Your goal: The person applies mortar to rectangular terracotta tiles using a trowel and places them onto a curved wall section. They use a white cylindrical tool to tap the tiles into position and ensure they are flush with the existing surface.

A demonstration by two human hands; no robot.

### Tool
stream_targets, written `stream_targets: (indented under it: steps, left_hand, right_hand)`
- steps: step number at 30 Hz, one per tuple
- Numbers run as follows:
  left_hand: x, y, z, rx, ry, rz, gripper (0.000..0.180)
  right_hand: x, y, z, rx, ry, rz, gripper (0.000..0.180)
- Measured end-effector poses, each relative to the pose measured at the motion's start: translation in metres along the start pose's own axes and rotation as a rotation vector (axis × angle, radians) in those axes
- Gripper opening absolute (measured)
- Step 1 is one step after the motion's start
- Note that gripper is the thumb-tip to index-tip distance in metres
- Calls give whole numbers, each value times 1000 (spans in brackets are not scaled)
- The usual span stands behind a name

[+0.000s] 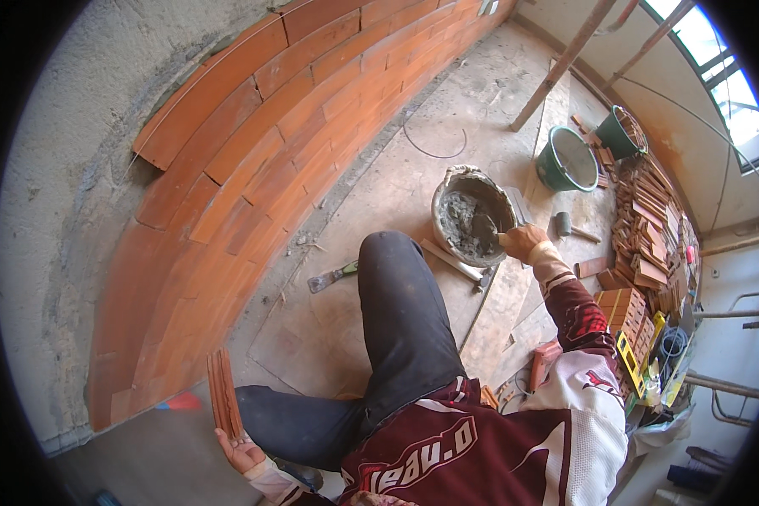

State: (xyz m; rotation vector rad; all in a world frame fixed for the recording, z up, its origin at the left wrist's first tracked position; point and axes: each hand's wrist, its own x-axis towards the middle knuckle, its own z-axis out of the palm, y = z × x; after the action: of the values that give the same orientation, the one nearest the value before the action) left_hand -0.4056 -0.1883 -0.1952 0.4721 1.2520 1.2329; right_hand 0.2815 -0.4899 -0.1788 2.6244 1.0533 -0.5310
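Observation:
My left hand (241,453), low at the left, grips a narrow reddish-brown brick tile (223,393) by its lower end. The tile stands upright, its ridged face showing, beside my bent knee. In front of my other knee sits a mortar-crusted bucket (440,211) with wet grey mortar (460,215) inside. At the bucket's right rim my right hand (527,244) is closed round the pale handle of a trowel (486,229). Its blade is in the mortar, partly covered. To my left rises a wall of orange brick tiles (253,160) in staggered rows.
A scraper (332,277) and a hammer (460,262) lie on the floor boards near my knee. Right of the bucket are a mallet (572,228), a green bucket (545,164), piled brick tiles (649,223) and a yellow spirit level (630,364). A slanting pole (562,66) stands beyond.

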Motion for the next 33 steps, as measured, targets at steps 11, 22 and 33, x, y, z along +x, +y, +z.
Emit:
stream_targets:
  steps: [11,22,33]
  left_hand:
    - [-12,6,34,1,62,-27,23]
    - [-23,9,19,-11,158,12,35]
    - [-55,14,37,-39,281,94,31]
  right_hand:
    - [12,16,-40,-224,-52,112,29]
    - [38,-13,-34,-347,-210,-89,23]
    - [30,-17,-41,-286,-246,-182,26]
